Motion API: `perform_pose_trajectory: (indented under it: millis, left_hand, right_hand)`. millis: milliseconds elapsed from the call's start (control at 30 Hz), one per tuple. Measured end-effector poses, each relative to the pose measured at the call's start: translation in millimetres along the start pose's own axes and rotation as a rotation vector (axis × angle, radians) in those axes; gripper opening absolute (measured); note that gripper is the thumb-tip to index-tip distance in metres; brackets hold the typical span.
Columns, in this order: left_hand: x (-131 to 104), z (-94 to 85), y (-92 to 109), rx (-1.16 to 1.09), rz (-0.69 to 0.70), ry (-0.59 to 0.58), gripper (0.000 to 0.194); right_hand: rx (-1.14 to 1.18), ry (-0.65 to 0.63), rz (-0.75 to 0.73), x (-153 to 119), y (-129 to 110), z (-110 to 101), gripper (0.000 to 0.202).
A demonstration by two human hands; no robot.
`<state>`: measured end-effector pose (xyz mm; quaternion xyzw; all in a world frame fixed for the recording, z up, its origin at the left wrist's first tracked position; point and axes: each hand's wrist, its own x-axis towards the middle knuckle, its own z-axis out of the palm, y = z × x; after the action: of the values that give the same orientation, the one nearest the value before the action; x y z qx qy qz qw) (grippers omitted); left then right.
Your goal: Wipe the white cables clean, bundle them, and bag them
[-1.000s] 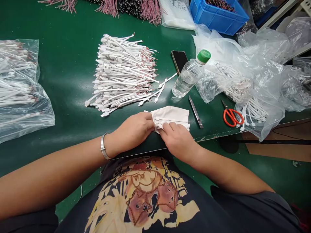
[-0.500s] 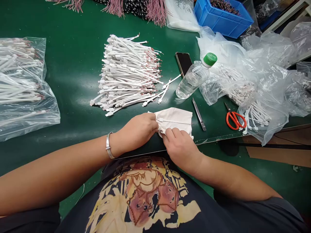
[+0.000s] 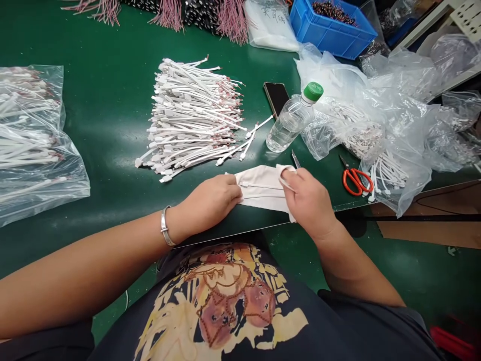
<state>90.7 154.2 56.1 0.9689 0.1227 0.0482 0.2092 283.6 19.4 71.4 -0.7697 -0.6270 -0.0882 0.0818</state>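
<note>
A white cloth [image 3: 259, 186] is stretched between my hands at the table's front edge, with a thin white cable lying along it. My left hand [image 3: 213, 199] is closed on the cloth's left end. At the right end my right hand [image 3: 310, 203] grips the cloth, its fingers folded into the fabric. A large pile of white cables [image 3: 195, 118] lies beyond my left hand, and a few loose cables [image 3: 248, 139] are at its right side. The tip of a slim metal tool [image 3: 295, 159] shows just past my right hand.
A water bottle [image 3: 291, 123] stands beside a phone [image 3: 276, 96]. Red-handled scissors [image 3: 353, 181] lie right, near plastic bags [image 3: 406, 125] with cables. Another bag of cables [image 3: 33, 135] is far left. At the back are a blue bin [image 3: 330, 30] and pink wire bundles [image 3: 233, 20].
My right hand has moved right to the cloth's right end and now covers much of the metal tool. My left hand still holds the left end. The view has shifted slightly.
</note>
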Motion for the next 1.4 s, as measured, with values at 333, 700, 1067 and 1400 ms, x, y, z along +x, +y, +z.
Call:
perform_pose_trajectory:
  millis: [333, 700, 1067, 1400]
  left_hand:
    - [-0.9, -0.8, 0.0, -0.027, 0.0, 0.009, 0.021]
    - [-1.7, -6.3, -0.9, -0.129, -0.051, -0.001, 0.024]
    - [3.6, -24.7, 0.1, 0.085, -0.063, 0.022, 0.023]
    - [23.3, -23.6, 20.5, 0.291, 0.134, -0.154, 0.019]
  right_hand:
    - [-0.076, 0.243, -0.026, 21.5, 34.6, 2.3, 0.026]
    - [0.174, 0.019, -0.198, -7.2, 2.4, 10.9, 0.027]
    - [0.386, 0.107, -0.187, -25.8, 5.0, 44.8, 0.033]
    - [0.492, 0.127, -0.158, -26.4, 7.6, 46.6, 0.035]
